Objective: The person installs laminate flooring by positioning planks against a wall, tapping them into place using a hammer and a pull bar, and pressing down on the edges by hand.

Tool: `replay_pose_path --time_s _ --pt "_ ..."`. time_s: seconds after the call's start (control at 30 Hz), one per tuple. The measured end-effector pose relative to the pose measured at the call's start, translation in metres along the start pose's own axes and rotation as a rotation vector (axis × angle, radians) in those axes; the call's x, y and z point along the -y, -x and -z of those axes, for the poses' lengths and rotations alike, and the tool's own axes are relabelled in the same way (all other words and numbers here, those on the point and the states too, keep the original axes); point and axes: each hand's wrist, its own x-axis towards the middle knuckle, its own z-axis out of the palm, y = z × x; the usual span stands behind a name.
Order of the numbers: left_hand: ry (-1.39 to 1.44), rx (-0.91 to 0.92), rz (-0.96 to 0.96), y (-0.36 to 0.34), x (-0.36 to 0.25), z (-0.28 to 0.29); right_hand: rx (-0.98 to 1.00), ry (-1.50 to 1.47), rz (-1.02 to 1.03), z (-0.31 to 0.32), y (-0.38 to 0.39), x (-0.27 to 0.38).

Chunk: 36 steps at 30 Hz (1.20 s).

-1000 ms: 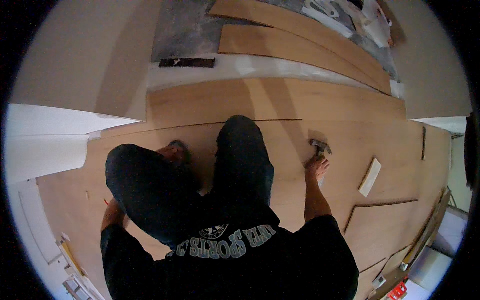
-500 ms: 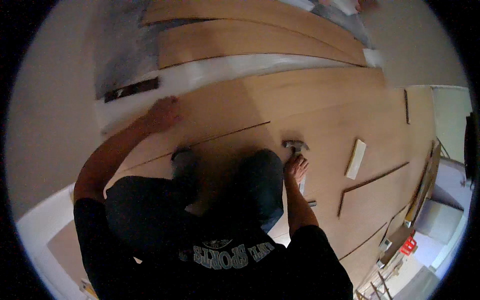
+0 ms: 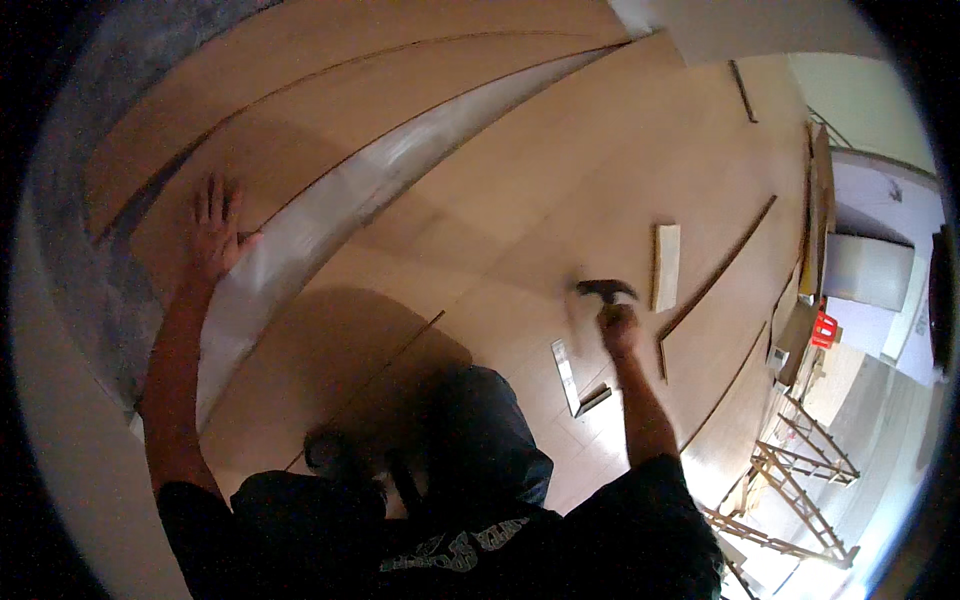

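Observation:
My left hand [image 3: 215, 240] lies with fingers spread on the end of a loose wood-look floor plank [image 3: 270, 165] at the left. My right hand [image 3: 620, 330] is wrapped round the handle of a claw hammer [image 3: 607, 291], over the laid floorboards [image 3: 480, 220] right of my knee. Most of the handle is hidden by the fist. A pale wooden block [image 3: 666, 267] lies on the boards just right of the hammer head. Below the hammer rests an L-shaped metal square [image 3: 566, 377].
A strip of white underlay [image 3: 400, 140] shows between the loose plank and the laid boards. Bare grey floor [image 3: 95, 110] runs along the far left. Loose planks [image 3: 725, 310] lie at the right, with a wooden ladder-like frame [image 3: 800, 490] and a red object [image 3: 824, 330] beyond.
The view has turned and shifted toward the loose planks. My left hand has reached forward onto a plank and spread its fingers. My right hand has carried the hammer toward the pale block.

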Motion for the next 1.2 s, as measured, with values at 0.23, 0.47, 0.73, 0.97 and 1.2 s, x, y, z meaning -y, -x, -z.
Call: replay_pose_path --time_s 0.23,0.47,0.73,0.97,1.2 --pt "-0.136 -0.111 0.228 -0.031 0.082 -0.053 0.266 0.583 -0.323 0.052 -0.1 -0.133" --pt "-0.083 -0.116 0.375 -0.017 0.083 -0.035 0.381 0.729 -0.371 0.013 -0.097 -0.153" --pt "0.107 -0.143 0.363 0.129 0.01 0.02 0.346 0.426 -0.413 0.025 -0.082 -0.196" --pt "0.415 0.009 0.637 0.341 -0.019 0.027 0.335 0.259 -0.327 0.009 -0.062 -0.142" --pt "0.379 0.268 0.649 0.501 -0.026 -0.072 0.365 -0.064 -0.055 -0.04 -0.043 0.003"
